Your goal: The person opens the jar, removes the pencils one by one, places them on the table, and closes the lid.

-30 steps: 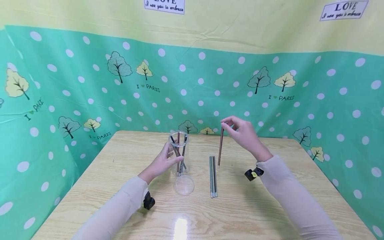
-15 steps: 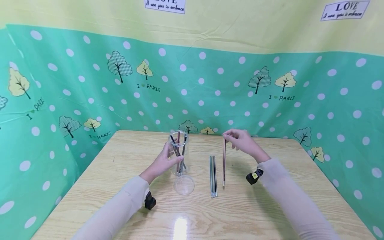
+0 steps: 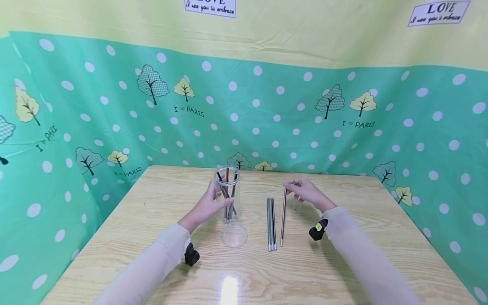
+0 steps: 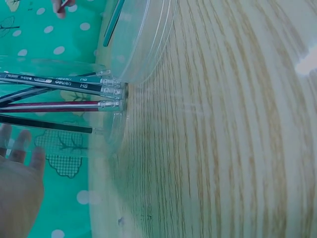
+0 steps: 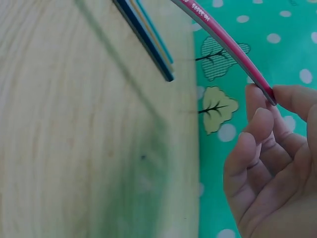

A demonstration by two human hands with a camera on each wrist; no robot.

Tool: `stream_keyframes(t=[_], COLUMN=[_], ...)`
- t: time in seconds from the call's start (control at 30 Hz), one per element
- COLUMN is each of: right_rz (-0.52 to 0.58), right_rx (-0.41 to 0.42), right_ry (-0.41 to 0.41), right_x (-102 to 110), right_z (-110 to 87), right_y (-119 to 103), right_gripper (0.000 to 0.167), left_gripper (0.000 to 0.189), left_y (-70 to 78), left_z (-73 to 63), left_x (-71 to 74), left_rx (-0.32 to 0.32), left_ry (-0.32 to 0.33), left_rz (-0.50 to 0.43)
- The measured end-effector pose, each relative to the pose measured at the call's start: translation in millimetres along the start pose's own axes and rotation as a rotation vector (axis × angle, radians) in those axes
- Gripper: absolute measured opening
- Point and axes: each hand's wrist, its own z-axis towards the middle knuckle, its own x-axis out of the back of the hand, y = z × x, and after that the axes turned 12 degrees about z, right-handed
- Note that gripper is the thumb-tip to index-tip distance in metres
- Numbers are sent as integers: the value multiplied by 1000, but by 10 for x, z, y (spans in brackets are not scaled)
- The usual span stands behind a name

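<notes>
My left hand [image 3: 206, 207] holds a clear jar [image 3: 238, 195] upright, thumb on the near side and fingers round the back. Several pencils [image 3: 223, 186] lean inside; the left wrist view shows their metal eraser ends at the jar's base, among them a dark red pencil [image 4: 59, 106]. My right hand [image 3: 306, 194] pinches another red pencil [image 3: 284, 218] by its far end between thumb and fingertips. That pencil slants down toward me, its eraser end low over the table. Just left of it lies a short row of pencils [image 3: 271, 224], side by side.
A round clear lid [image 3: 234, 235] lies on the wooden table [image 3: 171, 271] in front of the jar. Behind the table hangs a green and yellow curtain [image 3: 255, 114] with dots and trees. Both wrists carry a small black camera [image 3: 317, 230].
My right hand has come down and nearer with the red pencil, which now sits lower and alongside the row of pencils. The left hand and the jar have stayed in place.
</notes>
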Motion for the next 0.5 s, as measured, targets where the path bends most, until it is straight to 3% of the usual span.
stream_keyframes(t=[0.5], right_rz=[43], right_rx=[-52], right_ry=[-16], right_x=[-152], right_z=[106], right_y=[203], right_gripper=[35], left_gripper=[95], left_y=[-38], left_z=[34], left_x=[-6], left_rx=[41], left_ry=[19], left_rz=[29])
